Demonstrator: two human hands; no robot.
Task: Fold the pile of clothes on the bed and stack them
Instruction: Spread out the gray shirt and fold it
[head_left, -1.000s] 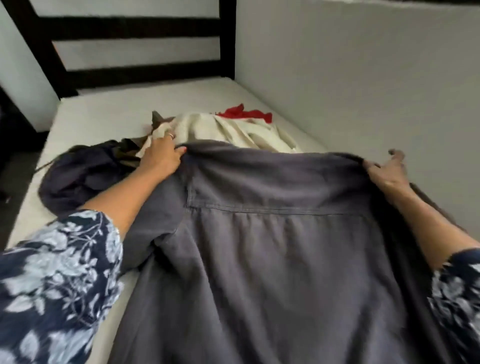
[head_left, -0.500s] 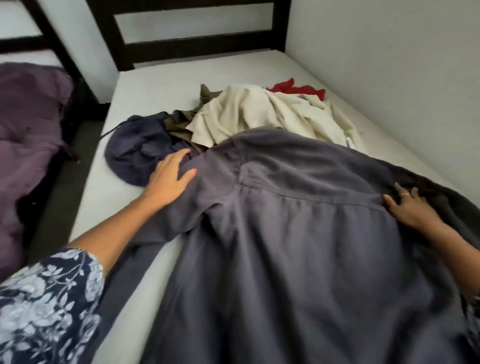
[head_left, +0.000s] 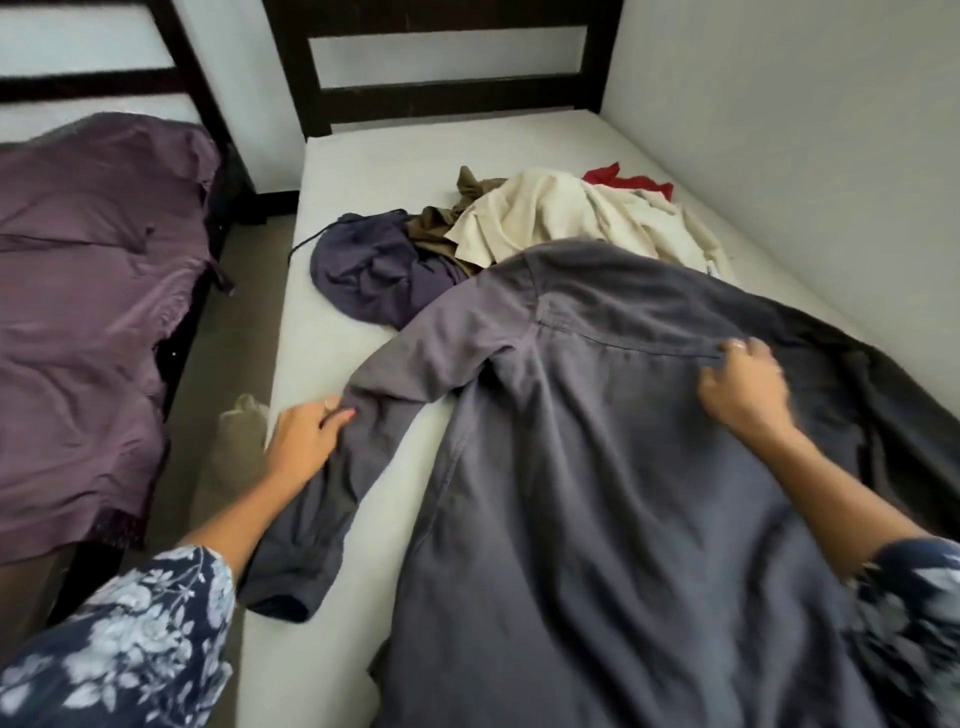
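A grey long-sleeved shirt (head_left: 597, 467) lies spread back-up across the near half of the bed (head_left: 363, 171), its collar end toward the headboard (head_left: 447, 98) and its hem running off the near edge of the view. Its left sleeve (head_left: 332, 467) trails along the bed's left edge, cuff near the near-left corner.

The left hand (head_left: 304, 441) rests at that left edge, fingers curled onto the sleeve's upper part; its grip is narrow and touches the cloth, but whether it actually pinches the fabric cannot be told. The right hand (head_left: 740, 387) presses on the shirt just below the yoke seam, toward the wall side, fingers bent into the cloth and bunching it slightly; it is blurred, so a firm hold cannot be confirmed.

Beyond the shirt, in the middle of the bed, sits the unfolded pile: a dark navy garment (head_left: 369, 270) nearest the left edge, an olive-brown piece (head_left: 441, 228) beside it, a cream garment (head_left: 571, 218) on top, and a red one (head_left: 623, 182) showing at the far side by the wall. The grey shirt's collar overlaps the pile's near edge.

To the left, across a strip of floor, a purple cover (head_left: 88, 312) lies over a second bed.
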